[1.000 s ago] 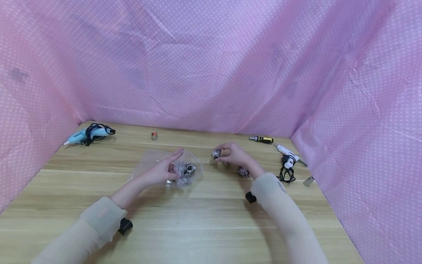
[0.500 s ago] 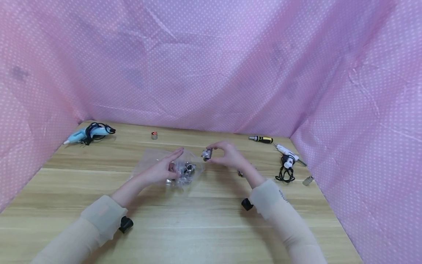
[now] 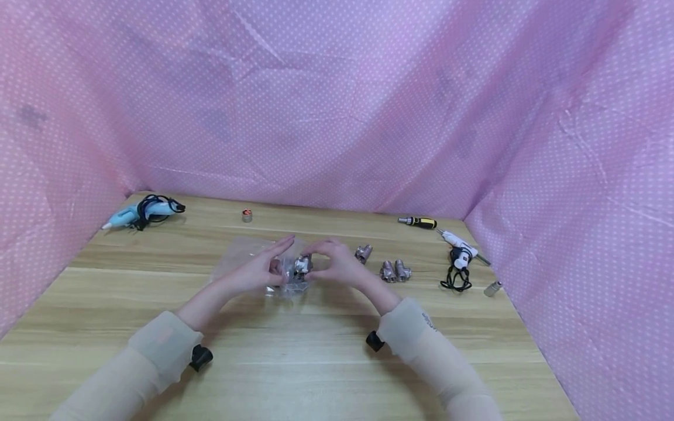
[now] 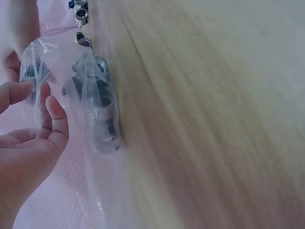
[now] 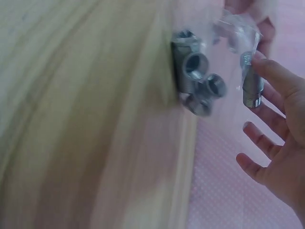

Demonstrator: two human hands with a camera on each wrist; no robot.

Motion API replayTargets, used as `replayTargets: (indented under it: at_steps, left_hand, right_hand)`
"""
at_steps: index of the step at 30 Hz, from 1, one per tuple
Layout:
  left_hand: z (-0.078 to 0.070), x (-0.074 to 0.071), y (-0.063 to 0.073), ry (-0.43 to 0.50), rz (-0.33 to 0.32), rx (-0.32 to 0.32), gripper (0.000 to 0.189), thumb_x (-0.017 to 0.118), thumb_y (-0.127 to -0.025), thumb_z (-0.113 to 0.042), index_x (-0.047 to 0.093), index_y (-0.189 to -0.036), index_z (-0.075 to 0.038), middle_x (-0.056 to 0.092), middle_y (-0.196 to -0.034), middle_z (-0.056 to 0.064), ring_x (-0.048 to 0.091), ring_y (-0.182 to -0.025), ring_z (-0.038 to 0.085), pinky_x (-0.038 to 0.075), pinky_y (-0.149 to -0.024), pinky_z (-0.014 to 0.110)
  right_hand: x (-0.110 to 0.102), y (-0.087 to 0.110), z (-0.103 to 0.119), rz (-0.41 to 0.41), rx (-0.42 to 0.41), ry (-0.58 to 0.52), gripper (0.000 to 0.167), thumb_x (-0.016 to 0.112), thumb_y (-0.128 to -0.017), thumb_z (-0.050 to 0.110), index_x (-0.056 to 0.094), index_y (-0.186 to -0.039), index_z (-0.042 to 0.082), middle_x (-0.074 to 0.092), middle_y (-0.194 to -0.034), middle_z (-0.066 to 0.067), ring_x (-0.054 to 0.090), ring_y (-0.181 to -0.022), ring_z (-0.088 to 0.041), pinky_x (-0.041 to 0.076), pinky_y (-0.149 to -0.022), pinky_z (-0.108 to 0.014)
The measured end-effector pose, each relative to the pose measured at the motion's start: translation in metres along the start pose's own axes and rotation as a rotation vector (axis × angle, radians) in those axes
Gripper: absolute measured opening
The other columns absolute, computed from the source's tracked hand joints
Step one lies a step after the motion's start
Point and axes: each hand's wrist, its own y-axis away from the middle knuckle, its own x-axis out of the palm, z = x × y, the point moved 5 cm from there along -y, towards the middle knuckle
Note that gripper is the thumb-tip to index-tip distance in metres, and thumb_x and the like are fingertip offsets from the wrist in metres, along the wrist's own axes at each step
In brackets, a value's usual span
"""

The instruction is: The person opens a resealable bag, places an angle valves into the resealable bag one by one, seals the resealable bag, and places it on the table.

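My left hand (image 3: 260, 270) holds the mouth of a clear plastic bag (image 3: 231, 252), index finger stretched out along it. Several metal threaded pipe fittings (image 5: 195, 67) lie inside the bag, seen through its film in both wrist views. At the bag's opening, my right hand (image 3: 337, 264) pinches one tee-shaped pipe fitting (image 5: 252, 88) between thumb and fingers, its threaded end at the film. To the right of that hand, one loose fitting (image 3: 363, 252) lies on the wooden table, with two others (image 3: 395, 271) side by side nearer me.
A blue glue gun (image 3: 126, 218) wrapped in black cord lies at the far left. A small cylinder with a red top (image 3: 247, 216) stands behind the bag. Rightward are a yellow-black screwdriver (image 3: 423, 223), a white corded tool (image 3: 459, 242) and a metal cylinder (image 3: 492, 289). Pink dotted cloth (image 3: 326, 117) surrounds the table.
My right hand has carried the pipe fitting leftward from the loose ones to the bag's mouth, uncovering the fittings on the table. My left hand has stayed in place on the bag.
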Motion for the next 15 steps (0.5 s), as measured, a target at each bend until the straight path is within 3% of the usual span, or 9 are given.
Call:
replayTargets:
  at_steps: [7, 11, 15]
  left_hand:
    - [-0.005, -0.003, 0.000, -0.025, -0.001, -0.023, 0.096, 0.066, -0.079, -0.001, 0.007, -0.153, -0.018, 0.012, -0.157, 0.013, 0.056, -0.080, 0.018, 0.054, -0.065, 0.027]
    - [-0.010, -0.006, 0.001, -0.042, -0.013, -0.027, 0.096, 0.067, -0.079, -0.002, 0.008, -0.153, -0.021, 0.037, -0.141, 0.017, 0.053, -0.075, 0.016, 0.053, -0.062, 0.029]
    - [-0.015, -0.009, 0.003, -0.040, -0.021, -0.002, 0.095, 0.066, -0.079, 0.000, 0.009, -0.153, -0.017, 0.035, -0.144, 0.018, 0.053, -0.072, 0.016, 0.052, -0.059, 0.030]
  right_hand:
    - [0.018, -0.004, 0.004, 0.068, -0.014, 0.029, 0.053, 0.081, -0.071, 0.027, 0.064, -0.120, 0.017, 0.064, -0.120, 0.006, 0.048, -0.119, -0.018, 0.038, -0.104, -0.037]
    - [0.023, -0.004, 0.009, 0.101, -0.047, -0.003, 0.056, 0.081, -0.072, 0.027, 0.062, -0.123, 0.016, 0.063, -0.123, 0.005, 0.045, -0.124, -0.022, 0.034, -0.107, -0.042]
    - [0.020, -0.005, 0.013, 0.084, -0.080, -0.029, 0.058, 0.081, -0.071, 0.029, 0.061, -0.124, 0.013, 0.063, -0.124, 0.003, 0.045, -0.125, -0.023, 0.032, -0.108, -0.043]
